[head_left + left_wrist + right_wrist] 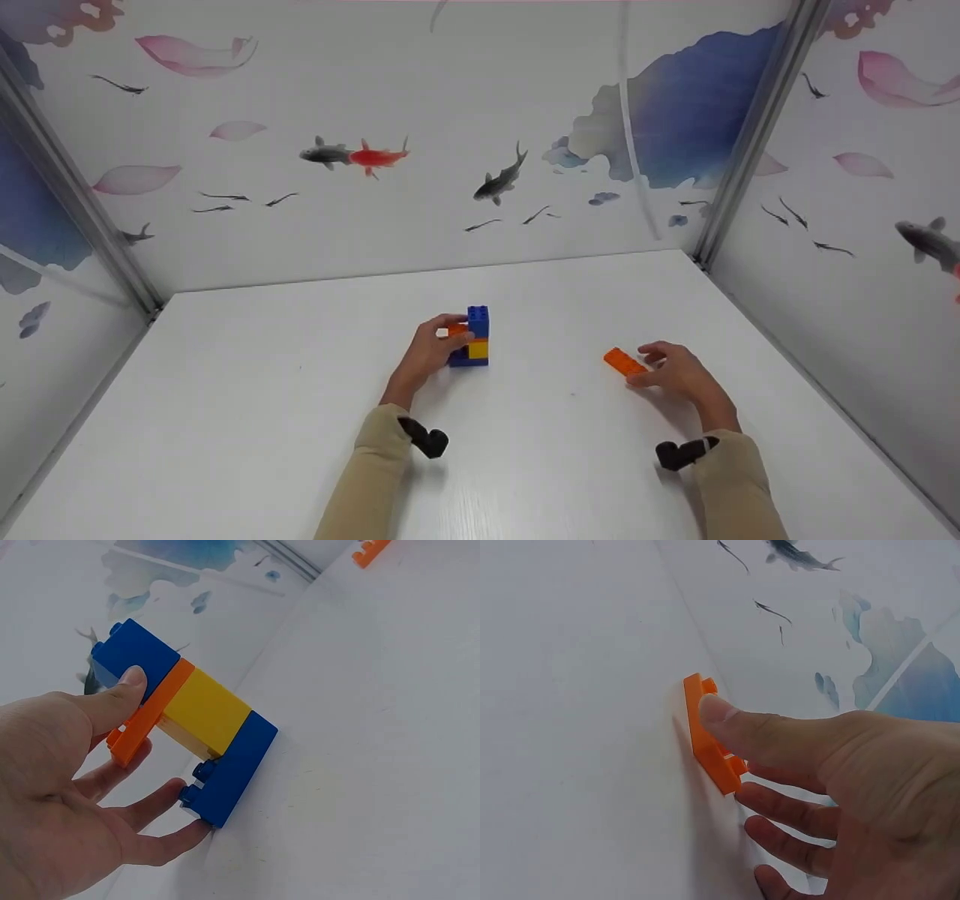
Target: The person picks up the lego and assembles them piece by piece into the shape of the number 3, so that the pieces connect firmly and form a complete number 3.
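Observation:
My left hand (429, 351) grips a small upright stack of toy building bricks. In the left wrist view, the thumb lies against the blue top brick (139, 654), with other fingers behind and beneath. Below that brick come an orange brick (154, 711), a yellow brick (208, 709) and a longer blue base brick (235, 771). On the right, a loose orange brick (622, 361) lies studs up on the table. My right hand (681, 375) reaches around its near end, thumb beside it, index finger apart from it. Whether the thumb touches is unclear.
The white table (525, 465) has a back wall (465, 247) printed with fish and petals, and side walls left and right. Metal posts (757, 127) stand at the corners. A black device (426, 438) sits on each wrist.

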A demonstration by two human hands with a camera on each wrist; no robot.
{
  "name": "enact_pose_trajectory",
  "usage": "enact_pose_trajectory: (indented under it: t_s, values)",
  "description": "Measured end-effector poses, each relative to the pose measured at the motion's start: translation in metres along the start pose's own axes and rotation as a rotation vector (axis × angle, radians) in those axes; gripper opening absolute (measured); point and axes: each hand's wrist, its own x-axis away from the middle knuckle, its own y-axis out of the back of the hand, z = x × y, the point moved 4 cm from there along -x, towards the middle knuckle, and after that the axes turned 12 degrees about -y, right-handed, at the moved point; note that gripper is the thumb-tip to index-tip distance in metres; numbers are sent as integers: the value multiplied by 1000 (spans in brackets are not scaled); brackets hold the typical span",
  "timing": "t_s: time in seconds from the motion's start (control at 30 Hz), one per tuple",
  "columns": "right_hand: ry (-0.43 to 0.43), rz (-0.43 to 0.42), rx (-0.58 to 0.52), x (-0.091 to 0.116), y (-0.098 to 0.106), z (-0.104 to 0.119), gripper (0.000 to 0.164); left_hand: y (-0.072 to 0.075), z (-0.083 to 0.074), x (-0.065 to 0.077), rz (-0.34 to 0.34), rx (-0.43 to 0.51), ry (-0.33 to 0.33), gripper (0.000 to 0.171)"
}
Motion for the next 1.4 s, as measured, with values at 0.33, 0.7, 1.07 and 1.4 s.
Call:
enact_pose_trajectory:
  t_s: [0.33,0.7,1.07,1.4]
  values:
    - [-20,-32,-22,1,-2,-3,59,-1,-3,-3,3,-7,-19,46]
    - [-12,-21,-91,-4,-1,-9,52,-1,-2,-4,4,-18,-9,46]
    - [-28,-3,-175,-3,-2,1,56,-3,2,-1,9,11,-24,45]
    - [47,4,-236,-2,2,24,54,-2,2,-1,-1,-6,-4,46]
